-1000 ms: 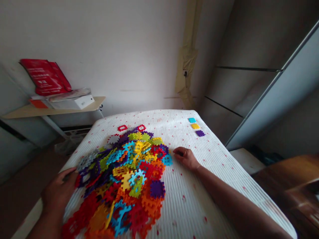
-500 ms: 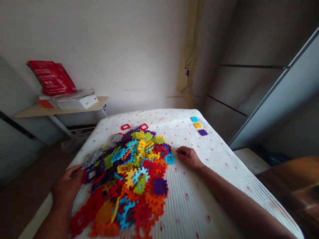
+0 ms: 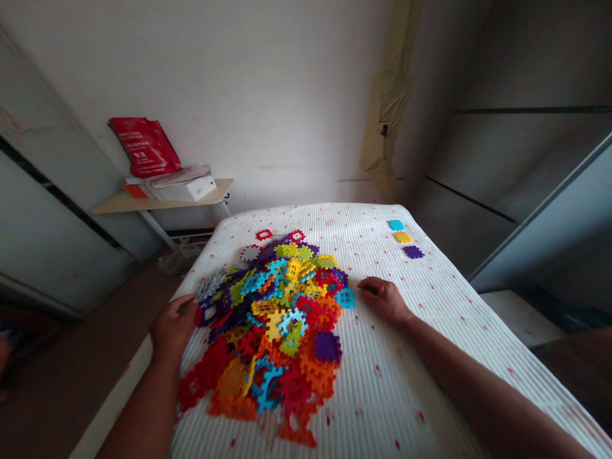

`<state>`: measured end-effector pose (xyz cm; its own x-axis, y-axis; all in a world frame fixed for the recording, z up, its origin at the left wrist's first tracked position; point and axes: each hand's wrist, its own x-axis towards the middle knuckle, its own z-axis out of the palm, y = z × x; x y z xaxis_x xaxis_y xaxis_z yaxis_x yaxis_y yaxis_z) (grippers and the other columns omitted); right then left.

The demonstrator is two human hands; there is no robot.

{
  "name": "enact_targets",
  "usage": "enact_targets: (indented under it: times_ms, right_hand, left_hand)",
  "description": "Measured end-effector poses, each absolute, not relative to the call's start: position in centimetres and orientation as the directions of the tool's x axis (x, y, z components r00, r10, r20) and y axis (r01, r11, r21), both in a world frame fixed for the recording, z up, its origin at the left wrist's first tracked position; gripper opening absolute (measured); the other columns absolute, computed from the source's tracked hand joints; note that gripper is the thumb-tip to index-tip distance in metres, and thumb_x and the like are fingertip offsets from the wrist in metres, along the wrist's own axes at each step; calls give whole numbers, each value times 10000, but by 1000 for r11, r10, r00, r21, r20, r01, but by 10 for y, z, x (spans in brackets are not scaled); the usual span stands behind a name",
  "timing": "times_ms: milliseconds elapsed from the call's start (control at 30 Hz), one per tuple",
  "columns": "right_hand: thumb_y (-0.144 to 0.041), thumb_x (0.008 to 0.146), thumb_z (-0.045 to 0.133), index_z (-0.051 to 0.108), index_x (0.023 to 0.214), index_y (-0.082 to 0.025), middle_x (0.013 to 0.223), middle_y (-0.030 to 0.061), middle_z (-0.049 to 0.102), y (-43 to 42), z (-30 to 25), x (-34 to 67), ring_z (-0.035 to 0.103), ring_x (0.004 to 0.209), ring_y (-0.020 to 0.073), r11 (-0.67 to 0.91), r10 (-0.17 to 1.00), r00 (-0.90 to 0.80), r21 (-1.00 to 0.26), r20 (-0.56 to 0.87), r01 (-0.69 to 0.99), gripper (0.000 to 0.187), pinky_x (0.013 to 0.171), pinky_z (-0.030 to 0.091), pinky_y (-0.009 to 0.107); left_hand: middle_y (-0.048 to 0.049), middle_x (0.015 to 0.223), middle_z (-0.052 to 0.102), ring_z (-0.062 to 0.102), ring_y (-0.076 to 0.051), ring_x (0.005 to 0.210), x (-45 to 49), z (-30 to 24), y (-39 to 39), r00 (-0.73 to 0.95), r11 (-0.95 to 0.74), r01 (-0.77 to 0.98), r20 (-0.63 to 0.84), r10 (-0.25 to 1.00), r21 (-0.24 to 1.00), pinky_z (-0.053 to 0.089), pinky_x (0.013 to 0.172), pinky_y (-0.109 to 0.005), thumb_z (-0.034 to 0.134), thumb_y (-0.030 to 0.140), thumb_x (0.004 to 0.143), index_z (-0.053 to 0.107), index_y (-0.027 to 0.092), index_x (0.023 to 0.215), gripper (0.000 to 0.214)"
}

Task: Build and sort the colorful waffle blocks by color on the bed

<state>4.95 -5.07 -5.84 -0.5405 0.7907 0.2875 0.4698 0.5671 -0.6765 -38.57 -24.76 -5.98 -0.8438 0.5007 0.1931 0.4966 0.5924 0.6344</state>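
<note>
A heap of toothed plastic building tiles point(image 3: 291, 325) in many colours lies on the white quilted cover point(image 3: 382, 395). My left hand point(image 3: 174, 325) is at the heap's left edge, beside grey and purple tiles, its thumb and forefinger apart and holding nothing I can see. To the right of the heap my right hand point(image 3: 385, 301) rests on the cover, fingers loosely bent and empty, near a blue window tile point(image 3: 345, 297). Farther back on the right, a light blue tile point(image 3: 396, 225), a yellow tile point(image 3: 402, 237) and a purple tile point(image 3: 414, 252) form a short row.
Behind on the left, a small wooden table point(image 3: 115, 204) carries a red bag point(image 3: 143, 146) and a white box point(image 3: 191, 188). A wall with a taped-over strip and socket point(image 3: 383, 129) stands behind the bed. Grey cabinet panels point(image 3: 521, 153) rise on the right.
The whole view has shifted, so the bed, heap and both hands appear farther right. Both hands keep about the same places beside the heap; no tile has visibly moved.
</note>
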Motion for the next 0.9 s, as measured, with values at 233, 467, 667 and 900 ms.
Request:
enact_targets:
  times_ms: [233,467,667,900]
  right_hand:
    - [-278,812,482,651,834,-205,799,42,676,-66,-53,45,625,705,166,638,746,-536,-655,396,404,185,667,490,281]
    - [-317,805,563,626,886,-203,819,50,656,-103,-48,29,615,725,157,645,636,-669,-740,385,188,154,645,484,265]
    - [-338,756,661,602,1010,-216,918,63,637,-122,-44,26,603,840,176,727,405,-799,-687,445,-15,289,725,498,308]
    - [-371,684,724,582,1136,-212,1086,89,599,-129,-46,26,558,1010,221,819,261,-879,-573,400,-17,500,874,460,384]
  left_hand:
    - [-52,910,667,611,-221,868,-387,-66,-247,-843,569,508,236,484,647,472,829,-316,490,421,734,661,192,1010,397]
    - [-64,980,661,605,-224,933,-387,-68,-247,-841,563,515,255,476,647,454,890,-319,472,435,731,662,184,1008,420]
    - [-56,950,665,606,-215,911,-385,-66,-247,-841,543,517,274,467,662,457,885,-309,489,409,728,671,177,1005,405]
    - [-42,918,666,610,-195,855,-387,-69,-247,-851,544,499,264,454,675,468,833,-282,500,401,734,674,184,1010,392]
